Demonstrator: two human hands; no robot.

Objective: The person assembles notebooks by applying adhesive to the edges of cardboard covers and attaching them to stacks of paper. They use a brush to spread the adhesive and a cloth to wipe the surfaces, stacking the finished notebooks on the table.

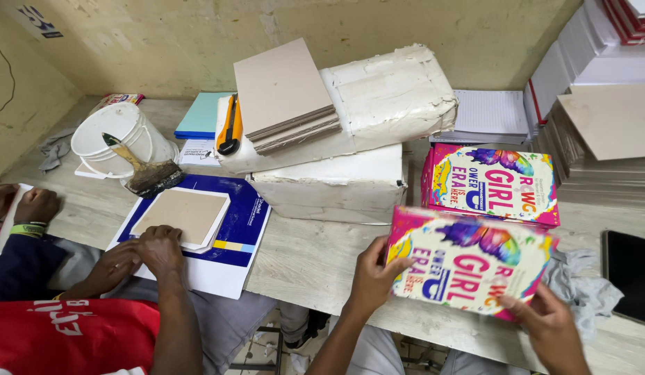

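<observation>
I hold a colourful book [468, 262] with a pink, yellow and butterfly cover just above the table's near edge. My left hand [372, 279] grips its left edge, thumb on the cover. At the book's lower right corner my right hand [553, 328] holds it. A stack of the same books [494, 182] lies right behind it.
To my left a co-worker's hands [145, 255] press on a blue-and-white sheet [233, 239] under a brown board [182, 215]. A white bucket [121, 139] with a glue brush [147, 173], white wrapped bundles [364, 132], grey boards [284, 94], paper stacks [600, 118] and a dark phone [629, 275] surround them.
</observation>
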